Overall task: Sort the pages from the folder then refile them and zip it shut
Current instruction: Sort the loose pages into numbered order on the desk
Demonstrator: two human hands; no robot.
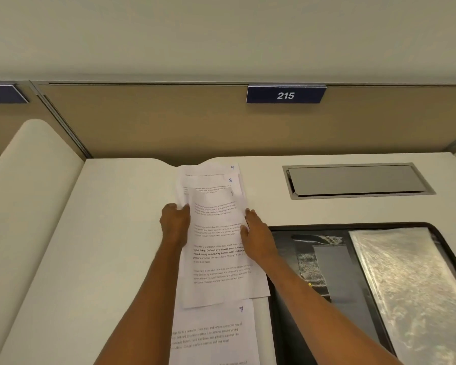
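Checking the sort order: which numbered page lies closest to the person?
The page marked 7, lowest in view at the near desk edge; page 8 and page 9 peek out at the far end.

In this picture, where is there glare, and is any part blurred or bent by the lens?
Head view: glare on the plastic sleeve in the open folder; printed text on the pages is soft, though the handwritten page numbers and the 215 sign read clearly; the wide lens curves the desk edges.
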